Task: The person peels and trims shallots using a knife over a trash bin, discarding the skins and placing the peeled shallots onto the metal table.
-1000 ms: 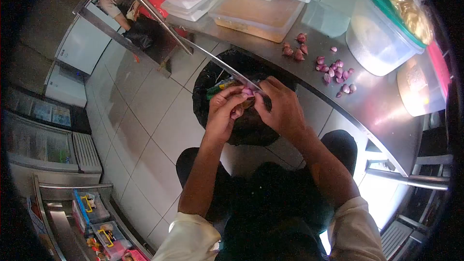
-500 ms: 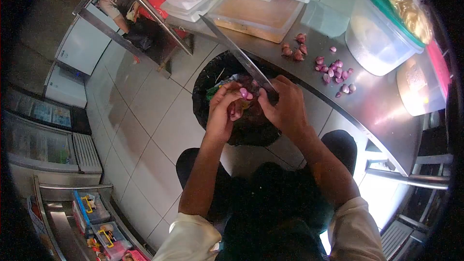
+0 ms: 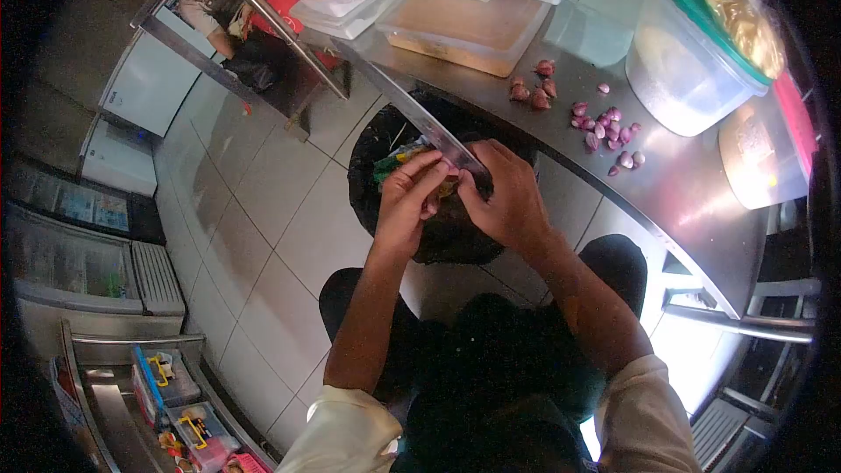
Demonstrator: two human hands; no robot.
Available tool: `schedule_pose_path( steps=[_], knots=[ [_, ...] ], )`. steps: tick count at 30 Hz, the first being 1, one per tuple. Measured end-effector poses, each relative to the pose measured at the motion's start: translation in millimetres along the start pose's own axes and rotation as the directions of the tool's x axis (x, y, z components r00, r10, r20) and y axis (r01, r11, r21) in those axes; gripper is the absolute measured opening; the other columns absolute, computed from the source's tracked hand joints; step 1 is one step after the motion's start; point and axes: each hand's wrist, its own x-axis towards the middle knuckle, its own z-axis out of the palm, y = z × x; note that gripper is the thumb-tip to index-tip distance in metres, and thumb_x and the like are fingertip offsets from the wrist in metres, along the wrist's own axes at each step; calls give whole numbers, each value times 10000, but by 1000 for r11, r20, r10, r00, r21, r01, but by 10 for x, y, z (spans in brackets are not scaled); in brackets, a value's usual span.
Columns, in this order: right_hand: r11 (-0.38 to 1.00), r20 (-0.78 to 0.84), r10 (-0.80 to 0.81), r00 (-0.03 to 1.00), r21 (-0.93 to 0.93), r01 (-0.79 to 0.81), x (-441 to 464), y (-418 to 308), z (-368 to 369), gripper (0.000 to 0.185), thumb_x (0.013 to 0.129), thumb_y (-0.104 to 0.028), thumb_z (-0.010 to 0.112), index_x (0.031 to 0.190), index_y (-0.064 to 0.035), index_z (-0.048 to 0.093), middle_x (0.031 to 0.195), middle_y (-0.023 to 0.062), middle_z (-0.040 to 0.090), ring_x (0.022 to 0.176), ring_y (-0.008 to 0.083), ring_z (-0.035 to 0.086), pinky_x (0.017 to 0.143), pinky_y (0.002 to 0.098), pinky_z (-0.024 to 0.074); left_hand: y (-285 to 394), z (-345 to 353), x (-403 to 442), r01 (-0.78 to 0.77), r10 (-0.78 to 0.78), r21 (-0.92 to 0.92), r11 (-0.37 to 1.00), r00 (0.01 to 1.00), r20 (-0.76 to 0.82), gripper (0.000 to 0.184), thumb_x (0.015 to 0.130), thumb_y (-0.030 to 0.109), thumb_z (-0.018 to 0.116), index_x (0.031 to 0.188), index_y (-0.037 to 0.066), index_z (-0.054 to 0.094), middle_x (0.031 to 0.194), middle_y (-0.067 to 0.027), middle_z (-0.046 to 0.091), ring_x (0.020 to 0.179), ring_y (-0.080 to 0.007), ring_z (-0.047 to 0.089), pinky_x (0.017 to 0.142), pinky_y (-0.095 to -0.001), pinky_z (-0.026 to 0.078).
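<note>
My left hand (image 3: pixel 408 200) pinches a small shallot (image 3: pixel 453 170), mostly covered by the fingertips. A long knife (image 3: pixel 419 114) is in my right hand (image 3: pixel 505 193), its blade slanting up and left past the shallot. Where the two hands meet, the blade's lower end lies against the shallot, with my right thumb close by. Both hands are over a bin lined with a black bag (image 3: pixel 372 140), which holds scraps. On the steel counter to the right lie several peeled purple shallots (image 3: pixel 604 127) and a few brown unpeeled shallots (image 3: pixel 540 98).
The steel counter (image 3: pixel 683 201) edge runs close to my right arm. Lidded plastic boxes (image 3: pixel 464 26) sit at its back, and a tub with a green lid (image 3: pixel 674 79) stands at right. At upper left a person (image 3: pixel 210 0) sits. Toolbox-like cases (image 3: pixel 197 429) are at lower left.
My right hand has brought the knife down and left onto the shallot, closing the gap between my hands. The left hand stays nearly in place. The shallots on the counter are unmoved.
</note>
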Motion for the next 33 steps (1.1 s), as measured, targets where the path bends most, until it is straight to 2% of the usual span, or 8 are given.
schedule_pose_path(
  steps=[4, 7, 10, 14, 16, 25, 32, 33],
  knots=[
    [997, 88, 73, 993, -1, -74, 15, -8, -47, 303, 834, -66, 689, 1107, 20, 589, 1002, 242, 627, 919, 460, 631, 792, 496, 528, 9, 3, -13, -40, 42, 159, 986, 999, -8, 255, 981, 177, 707, 1201, 48, 696, 1006, -41, 767, 639, 1, 553, 478, -173, 318],
    [1000, 29, -15, 999, -9, 16, -10, 68, -4, 283, 841, -65, 686, 1096, 20, 597, 991, 238, 624, 914, 461, 632, 778, 490, 531, 8, -5, -10, -64, 61, 188, 980, 998, 22, 239, 983, 184, 704, 1190, 63, 712, 1005, -25, 770, 693, 7, 585, 482, -171, 310],
    [1000, 15, 8, 1000, -10, -8, 2, 53, -12, 239, 849, -66, 683, 1058, 15, 598, 954, 231, 608, 897, 460, 627, 756, 495, 524, 48, 55, -32, -61, 59, 268, 961, 998, 15, 241, 985, 201, 701, 1191, 74, 713, 1017, -7, 763, 655, 23, 523, 480, -153, 310],
    [998, 34, 48, 998, -47, -47, 25, 11, -60, 198, 858, -67, 679, 1016, 9, 588, 917, 223, 586, 873, 462, 622, 744, 502, 513, 49, 49, -50, -53, 46, 257, 965, 998, 33, 272, 993, 217, 691, 1226, 77, 706, 1057, -7, 758, 669, 24, 528, 485, -153, 305],
    [997, 48, 64, 997, -51, -62, 39, 2, -64, 194, 861, -70, 678, 1010, 9, 584, 913, 221, 582, 870, 463, 622, 743, 506, 511, 92, 66, -61, 54, -54, 124, 991, 999, -5, 254, 992, 189, 691, 1222, 84, 712, 1048, 6, 740, 703, 28, 526, 511, -151, 298],
    [978, -25, 185, 982, -90, -187, 23, -12, -83, 211, 876, -158, 697, 928, 43, 656, 885, 268, 656, 867, 470, 656, 781, 494, 524, 73, -50, -8, 100, -89, -151, 983, 993, 81, 344, 1016, 201, 647, 1326, 52, 640, 1031, 10, 709, 591, 10, 437, 489, -161, 294],
    [963, -61, 207, 976, -163, -214, -27, 24, -46, 270, 874, -206, 709, 949, 49, 662, 904, 281, 670, 877, 484, 658, 807, 519, 521, 184, 56, -77, 47, -49, -80, 996, 999, -17, 235, 1004, 159, 663, 1211, 46, 666, 1036, -8, 717, 619, 15, 481, 479, -167, 296],
    [967, -99, 202, 974, -135, -214, -40, 88, -9, 278, 876, -212, 708, 962, 48, 659, 909, 283, 670, 882, 487, 657, 812, 530, 519, 260, 84, -109, -54, 55, 86, 995, 998, -9, 197, 999, 141, 673, 1170, 43, 667, 1021, -10, 718, 652, 4, 525, 514, -171, 345]
  ],
)
